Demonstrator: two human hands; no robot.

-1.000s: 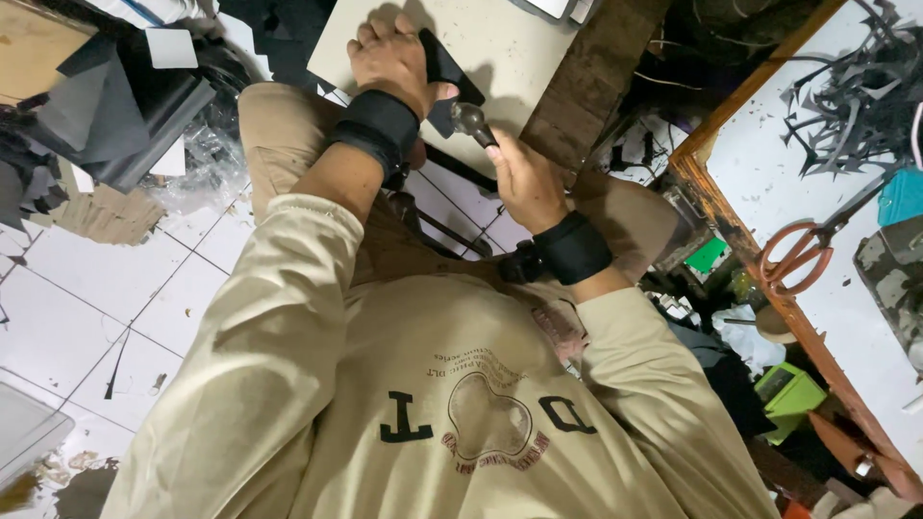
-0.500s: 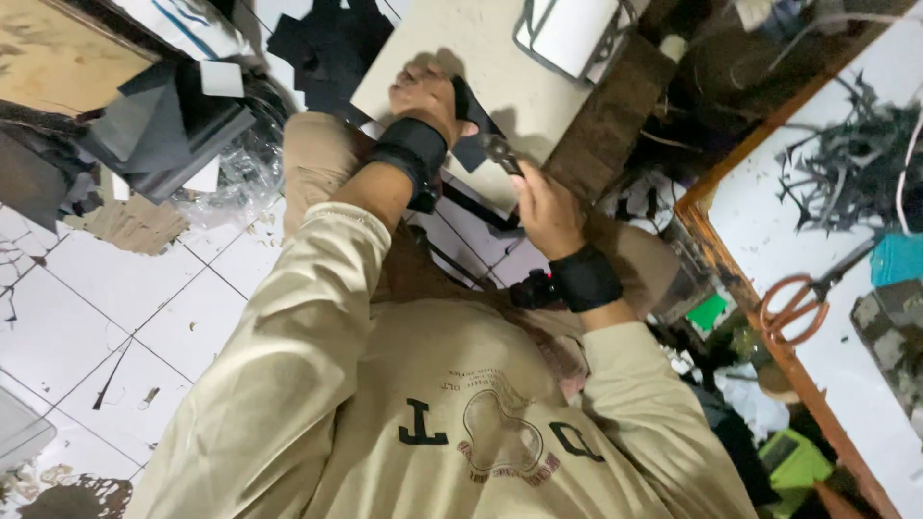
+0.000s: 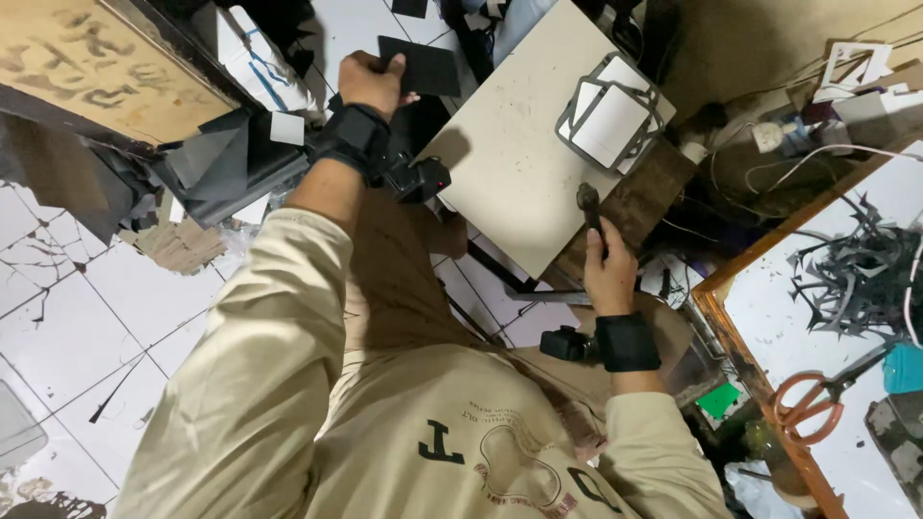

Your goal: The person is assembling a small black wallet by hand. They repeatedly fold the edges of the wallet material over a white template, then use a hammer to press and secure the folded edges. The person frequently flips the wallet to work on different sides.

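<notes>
Left hand (image 3: 370, 82) clamped on black sheet piece (image 3: 423, 65) held out past the cream cutting board (image 3: 510, 163), right hand (image 3: 608, 274) closed on dark tool handle (image 3: 589, 207) at the board's edge, metal cutting frames (image 3: 611, 120) lying on the board.

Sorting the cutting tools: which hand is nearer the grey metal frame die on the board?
Right. The right hand sits just below the frame die; the left hand is far across the board.
</notes>
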